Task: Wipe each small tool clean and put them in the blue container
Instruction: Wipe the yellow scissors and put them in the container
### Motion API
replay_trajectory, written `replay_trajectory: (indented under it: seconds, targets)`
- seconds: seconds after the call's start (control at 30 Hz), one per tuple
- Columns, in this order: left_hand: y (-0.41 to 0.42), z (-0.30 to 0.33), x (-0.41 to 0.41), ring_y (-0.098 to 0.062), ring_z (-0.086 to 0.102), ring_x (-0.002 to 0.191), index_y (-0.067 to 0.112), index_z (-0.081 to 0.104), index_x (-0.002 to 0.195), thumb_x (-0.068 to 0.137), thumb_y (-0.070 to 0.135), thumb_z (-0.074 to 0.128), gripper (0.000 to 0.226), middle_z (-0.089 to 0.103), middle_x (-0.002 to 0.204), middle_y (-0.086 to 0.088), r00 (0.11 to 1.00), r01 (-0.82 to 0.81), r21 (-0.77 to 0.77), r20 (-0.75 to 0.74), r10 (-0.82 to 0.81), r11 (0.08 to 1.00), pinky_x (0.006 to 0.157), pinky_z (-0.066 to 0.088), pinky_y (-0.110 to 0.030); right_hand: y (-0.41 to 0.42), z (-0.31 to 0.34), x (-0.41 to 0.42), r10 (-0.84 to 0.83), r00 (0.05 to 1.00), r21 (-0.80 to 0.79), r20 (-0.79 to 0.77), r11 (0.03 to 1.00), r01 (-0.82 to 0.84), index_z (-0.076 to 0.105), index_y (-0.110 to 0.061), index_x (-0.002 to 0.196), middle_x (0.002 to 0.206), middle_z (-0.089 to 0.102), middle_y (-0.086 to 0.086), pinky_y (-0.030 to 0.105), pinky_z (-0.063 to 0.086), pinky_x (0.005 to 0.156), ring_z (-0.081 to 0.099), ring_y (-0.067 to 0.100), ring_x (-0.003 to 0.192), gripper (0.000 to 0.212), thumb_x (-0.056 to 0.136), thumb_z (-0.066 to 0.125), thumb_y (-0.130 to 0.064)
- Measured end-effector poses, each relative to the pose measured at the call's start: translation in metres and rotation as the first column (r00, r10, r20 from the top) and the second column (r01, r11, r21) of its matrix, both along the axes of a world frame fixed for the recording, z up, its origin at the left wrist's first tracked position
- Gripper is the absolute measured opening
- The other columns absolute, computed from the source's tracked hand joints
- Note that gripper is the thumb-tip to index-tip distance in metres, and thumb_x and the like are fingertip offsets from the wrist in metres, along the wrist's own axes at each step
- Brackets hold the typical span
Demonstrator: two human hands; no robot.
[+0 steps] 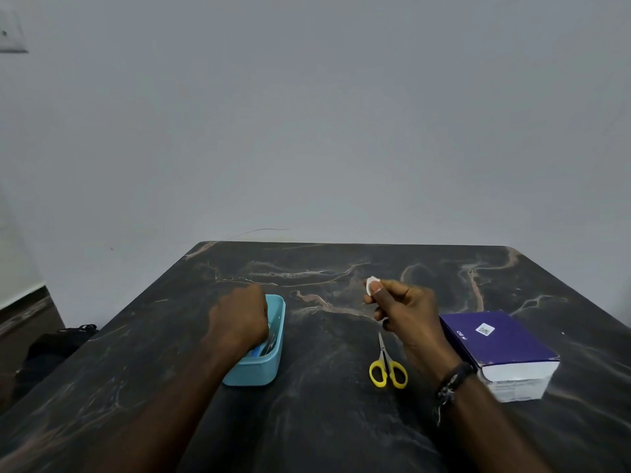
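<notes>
1. Left hand [239, 319] was curled, knuckles up, inside the blue container [269, 367]; whether its fingers held a tool could not be told, as they were hidden.
2. Right hand [403, 312] hovered above the table [324, 431], thumb and forefinger pinching a small white wipe [370, 285].
3. Yellow-handled scissors [387, 365] lay closed on the table below the right wrist, well apart from the container and apparently not yet cleaned.
4. Blue and metallic tools [264, 346] showed in the container beside the left wrist.
5. Risk: withdrawing the left hand carelessly could drag or tip the light container.
6. Risk: the scissor points could tear the small wipe or prick a finger.
</notes>
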State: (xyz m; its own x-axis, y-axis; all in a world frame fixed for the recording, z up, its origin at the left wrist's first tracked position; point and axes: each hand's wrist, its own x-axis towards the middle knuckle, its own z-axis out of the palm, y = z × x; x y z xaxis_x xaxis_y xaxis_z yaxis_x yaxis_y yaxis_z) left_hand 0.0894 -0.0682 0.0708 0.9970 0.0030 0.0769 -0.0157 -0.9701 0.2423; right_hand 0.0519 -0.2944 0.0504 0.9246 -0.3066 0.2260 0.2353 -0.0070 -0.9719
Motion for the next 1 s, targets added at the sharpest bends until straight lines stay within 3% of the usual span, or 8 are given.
replay_trajectory:
  seconds: [0.1, 0.23, 0.3, 0.4, 0.5, 0.6, 1.0]
  targets:
    - [-0.003, 0.005, -0.006, -0.025, 0.065, 0.097, 0.017, 0.065, 0.098, 0.076, 0.014, 0.068, 0.022, 0.068, 0.104, -0.003, 1.0, 0.008, 0.109, 0.003, -0.008, 0.994, 0.073, 0.048, -0.033, 0.0, 0.0, -0.001, -0.048, 0.998, 0.013, 0.038, 0.999, 0.048, 0.071, -0.006, 0.1, 0.072, 0.071, 0.007, 0.014, 0.04, 0.042, 0.056, 0.003, 0.046, 0.013, 0.09, 0.065, -0.012]
    - [-0.017, 0.024, -0.031, -0.025, 0.063, 0.101, 0.015, 0.057, 0.101, 0.085, 0.013, 0.061, 0.016, 0.064, 0.109, -0.005, 0.988, 0.012, 0.235, 0.144, -0.047, 0.972, 0.07, 0.04, -0.029, -0.001, 0.003, -0.002, -0.065, 0.997, 0.037, 0.047, 0.997, 0.063, 0.068, -0.002, 0.1, 0.078, 0.073, 0.013, 0.013, 0.04, 0.04, 0.057, 0.002, 0.045, 0.014, 0.089, 0.065, -0.01]
    - [-0.03, 0.032, -0.047, -0.024, 0.063, 0.1, 0.016, 0.059, 0.099, 0.09, 0.016, 0.058, 0.009, 0.065, 0.108, -0.005, 0.968, 0.032, 0.206, 0.238, -0.082, 0.978, 0.071, 0.04, -0.029, -0.001, 0.004, -0.003, -0.066, 0.996, 0.038, 0.051, 0.997, 0.065, 0.067, -0.001, 0.1, 0.079, 0.072, 0.014, 0.012, 0.04, 0.04, 0.057, 0.001, 0.045, 0.013, 0.09, 0.064, -0.008]
    - [-0.054, 0.032, -0.068, -0.02, 0.061, 0.097, 0.02, 0.062, 0.101, 0.096, 0.02, 0.053, 0.011, 0.067, 0.106, -0.003, 0.942, 0.13, 0.032, 0.307, -0.133, 0.991, 0.074, 0.039, -0.029, 0.001, 0.007, -0.004, -0.088, 0.994, 0.038, 0.063, 0.996, 0.086, 0.067, -0.002, 0.097, 0.08, 0.073, 0.013, 0.012, 0.04, 0.04, 0.057, 0.001, 0.044, 0.009, 0.092, 0.06, -0.006]
    - [-0.084, 0.018, -0.079, -0.021, 0.062, 0.095, 0.021, 0.066, 0.103, 0.093, 0.022, 0.059, 0.012, 0.067, 0.104, -0.003, 0.942, 0.262, -0.034, 0.226, -0.248, 0.965, 0.076, 0.048, -0.031, 0.001, 0.007, -0.003, -0.136, 0.987, 0.059, 0.08, 0.99, 0.131, 0.066, -0.001, 0.094, 0.08, 0.074, 0.01, 0.013, 0.042, 0.041, 0.057, 0.004, 0.043, 0.01, 0.093, 0.059, -0.007]
    - [-0.109, 0.001, -0.08, -0.024, 0.057, 0.107, 0.017, 0.059, 0.115, 0.093, 0.023, 0.061, 0.023, 0.059, 0.118, -0.008, 0.944, 0.329, -0.064, 0.01, -0.329, 0.942, 0.086, 0.049, -0.034, 0.0, 0.009, -0.002, -0.165, 0.983, 0.087, 0.085, 0.984, 0.157, 0.066, -0.001, 0.093, 0.082, 0.074, 0.012, 0.013, 0.042, 0.041, 0.058, 0.005, 0.044, 0.01, 0.094, 0.057, -0.007]
    - [-0.135, -0.014, -0.063, -0.025, 0.06, 0.105, 0.012, 0.055, 0.114, 0.083, 0.038, 0.072, 0.043, 0.061, 0.115, -0.008, 0.936, 0.255, -0.118, -0.219, -0.276, 0.96, 0.08, 0.049, -0.032, 0.002, 0.011, -0.005, -0.172, 0.98, 0.122, 0.096, 0.98, 0.16, 0.066, -0.007, 0.089, 0.078, 0.074, 0.007, 0.013, 0.042, 0.042, 0.061, 0.002, 0.049, 0.01, 0.093, 0.058, -0.005]
